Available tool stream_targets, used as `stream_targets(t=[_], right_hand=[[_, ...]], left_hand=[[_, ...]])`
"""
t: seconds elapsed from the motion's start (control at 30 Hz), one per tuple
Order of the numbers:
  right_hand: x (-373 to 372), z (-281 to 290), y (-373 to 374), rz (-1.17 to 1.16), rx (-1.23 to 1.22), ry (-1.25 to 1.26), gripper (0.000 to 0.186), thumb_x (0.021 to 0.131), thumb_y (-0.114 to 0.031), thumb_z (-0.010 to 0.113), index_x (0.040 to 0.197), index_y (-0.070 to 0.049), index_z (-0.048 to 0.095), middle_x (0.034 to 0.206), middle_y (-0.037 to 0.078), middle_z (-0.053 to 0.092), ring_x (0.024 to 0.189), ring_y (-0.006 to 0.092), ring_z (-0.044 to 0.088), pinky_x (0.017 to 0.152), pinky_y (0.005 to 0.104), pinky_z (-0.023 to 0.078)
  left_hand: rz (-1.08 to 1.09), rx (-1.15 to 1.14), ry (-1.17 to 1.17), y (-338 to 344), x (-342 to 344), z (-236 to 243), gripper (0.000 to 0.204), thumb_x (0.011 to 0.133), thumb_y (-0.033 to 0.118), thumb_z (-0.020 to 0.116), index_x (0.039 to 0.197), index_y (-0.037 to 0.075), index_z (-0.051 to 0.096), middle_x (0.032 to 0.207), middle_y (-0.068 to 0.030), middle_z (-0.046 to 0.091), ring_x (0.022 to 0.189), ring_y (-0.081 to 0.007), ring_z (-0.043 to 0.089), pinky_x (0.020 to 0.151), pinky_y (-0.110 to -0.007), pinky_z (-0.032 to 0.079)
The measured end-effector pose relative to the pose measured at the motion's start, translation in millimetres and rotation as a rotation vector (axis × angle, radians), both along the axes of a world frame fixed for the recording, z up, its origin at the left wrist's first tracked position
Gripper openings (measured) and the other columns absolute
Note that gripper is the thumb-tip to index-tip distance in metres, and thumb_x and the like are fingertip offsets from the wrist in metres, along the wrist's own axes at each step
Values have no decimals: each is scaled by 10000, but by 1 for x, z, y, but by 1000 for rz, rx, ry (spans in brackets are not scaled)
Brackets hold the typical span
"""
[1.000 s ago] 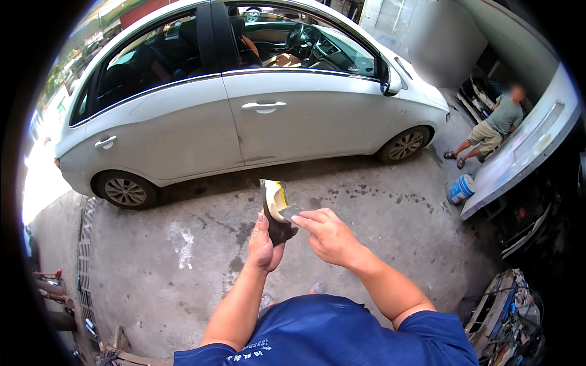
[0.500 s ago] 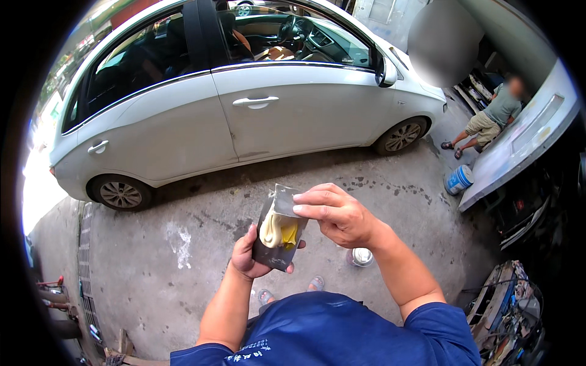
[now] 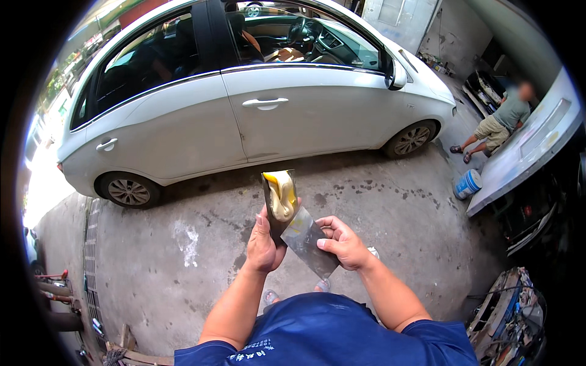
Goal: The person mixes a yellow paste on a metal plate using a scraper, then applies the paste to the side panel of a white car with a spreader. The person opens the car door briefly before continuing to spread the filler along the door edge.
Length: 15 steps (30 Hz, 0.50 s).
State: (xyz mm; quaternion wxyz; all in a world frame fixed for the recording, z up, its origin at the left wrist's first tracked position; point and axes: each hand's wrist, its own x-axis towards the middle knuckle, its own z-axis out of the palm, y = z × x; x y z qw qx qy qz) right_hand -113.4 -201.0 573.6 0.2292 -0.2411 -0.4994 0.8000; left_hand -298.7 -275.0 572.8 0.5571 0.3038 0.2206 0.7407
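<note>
In front of my chest, my left hand [image 3: 262, 249] grips a dark flat board [image 3: 274, 230] by its lower part, its thumb along the left edge. A thick cream-coloured lump of putty [image 3: 282, 204] with a bright yellow streak lies on the board's upper half. My right hand [image 3: 343, 243] pinches a thin grey metal spreader [image 3: 314, 251] between thumb and fingers. The spreader slants down to the right, and its upper edge, smeared with a little yellow, overlaps the board just below the putty. Whether the two touch I cannot tell.
A white car [image 3: 317, 116] stands side-on ahead, a front window open. To the right are a blue-and-white bucket [image 3: 468, 184], a leaning white panel [image 3: 531, 140] and a seated person [image 3: 503, 119]. A heap of car parts [image 3: 510, 317] lies lower right; a floor grate [image 3: 91, 256] runs left.
My right hand and the spreader have come down from the board's top to its lower right. The putty now sits higher on the board, its yellow part toward the top.
</note>
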Motion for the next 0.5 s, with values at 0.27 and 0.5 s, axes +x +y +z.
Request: stream_targets(t=[0.27,0.5], right_hand=[[-10,42,41,-102,-130,288,459,837,-18,615,1270,-16,461,1141,126,619,1020,190,617,905,332,507],[-11,82,40,245,972,280,481,763,155,543,1165,-104,598,1303,145,535,1324,313,423,1045,436,390]], left_hand=[[-24,-45,840,1,-18,-24,578,992,309,471,1472,42,290,1384,-141,475,1182,-263,540,978,-377,439],[-609,-60,-470,-19,-20,-21,628,960,491,440,1408,58,364,1314,-208,495,1026,-440,599,717,-533,534]])
